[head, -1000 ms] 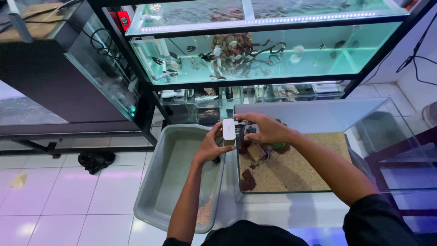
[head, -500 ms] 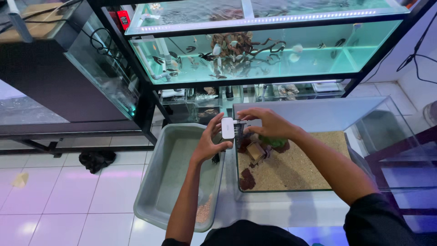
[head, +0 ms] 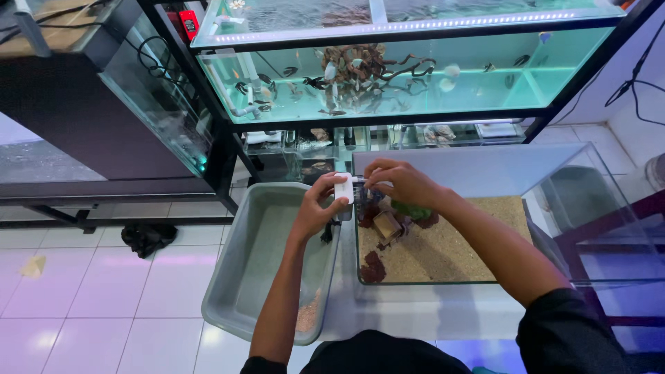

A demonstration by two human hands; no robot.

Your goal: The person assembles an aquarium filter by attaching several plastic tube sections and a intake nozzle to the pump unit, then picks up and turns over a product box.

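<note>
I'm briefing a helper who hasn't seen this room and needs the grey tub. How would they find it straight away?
Start at the black rack holding the lit fish tank. On the white tiled floor in front of it stands a clear glass tank with a sand bottom; the grey tub sits right beside it, under the left hand. It is the only opaque, rounded plastic container; the others are glass.

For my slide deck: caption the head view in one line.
Both hands, left hand and right hand, hold a small white rectangular device at the rim of a sand-bottomed glass tank beside a grey plastic tub.
</note>
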